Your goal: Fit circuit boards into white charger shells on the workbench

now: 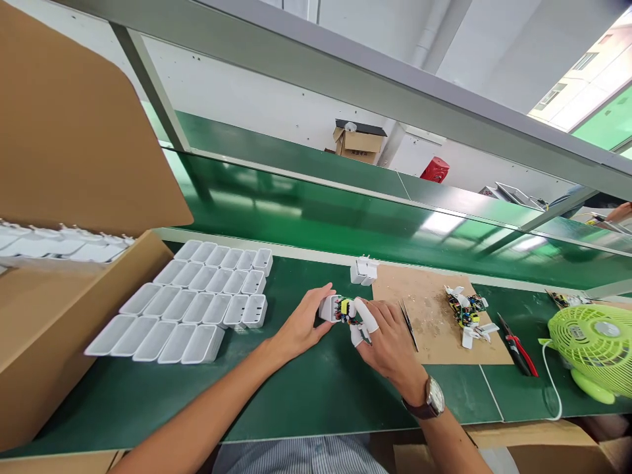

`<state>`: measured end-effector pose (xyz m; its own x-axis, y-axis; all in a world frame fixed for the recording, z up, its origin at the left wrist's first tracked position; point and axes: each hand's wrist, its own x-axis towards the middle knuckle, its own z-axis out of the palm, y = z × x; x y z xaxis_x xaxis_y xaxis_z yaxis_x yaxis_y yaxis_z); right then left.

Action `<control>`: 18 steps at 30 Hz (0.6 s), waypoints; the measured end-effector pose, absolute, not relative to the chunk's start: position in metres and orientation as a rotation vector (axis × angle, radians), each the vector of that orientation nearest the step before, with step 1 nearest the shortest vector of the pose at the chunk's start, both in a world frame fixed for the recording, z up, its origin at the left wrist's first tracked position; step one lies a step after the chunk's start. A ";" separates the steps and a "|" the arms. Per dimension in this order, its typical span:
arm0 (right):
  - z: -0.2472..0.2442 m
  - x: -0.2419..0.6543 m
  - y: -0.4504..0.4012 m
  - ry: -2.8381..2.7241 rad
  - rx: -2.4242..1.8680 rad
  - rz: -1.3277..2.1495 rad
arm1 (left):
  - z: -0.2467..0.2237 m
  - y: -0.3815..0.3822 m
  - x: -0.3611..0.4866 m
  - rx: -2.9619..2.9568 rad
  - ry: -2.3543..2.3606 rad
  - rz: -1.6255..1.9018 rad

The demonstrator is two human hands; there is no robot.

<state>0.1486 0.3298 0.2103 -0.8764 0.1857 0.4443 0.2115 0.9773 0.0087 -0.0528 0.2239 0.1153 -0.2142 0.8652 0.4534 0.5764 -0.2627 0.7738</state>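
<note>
Near the middle of the green table, my left hand grips a small white plastic case between thumb and fingers. My right hand, with white covers on its thumb and a finger, pinches a small electronic assembly with yellow and black parts and wires. This assembly is at the case's right end, partly hidden by the fingers. Rows of open white cases lie to the left. More such assemblies lie on a brown board at the right.
Tweezers lie beside my right hand, and red-handled pliers further right. A green fan stands at the right edge. White pieces stand behind my hands. A large open cardboard box is at the left.
</note>
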 end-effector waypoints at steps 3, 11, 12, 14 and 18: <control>0.212 0.146 0.328 -2.709 -0.292 -0.117 | 0.116 0.224 -0.054 1.775 1.718 1.456; 0.216 0.141 0.325 -2.796 -0.296 -0.171 | 0.121 0.222 -0.054 1.813 1.720 1.447; 0.215 0.140 0.325 -2.801 -0.291 -0.169 | 0.121 0.222 -0.054 1.817 1.717 1.447; 0.214 0.139 0.325 -2.810 -0.286 -0.163 | 0.121 0.222 -0.054 1.818 1.713 1.449; 0.213 0.138 0.325 -2.833 -0.301 -0.145 | 0.121 0.221 -0.054 1.811 1.715 1.436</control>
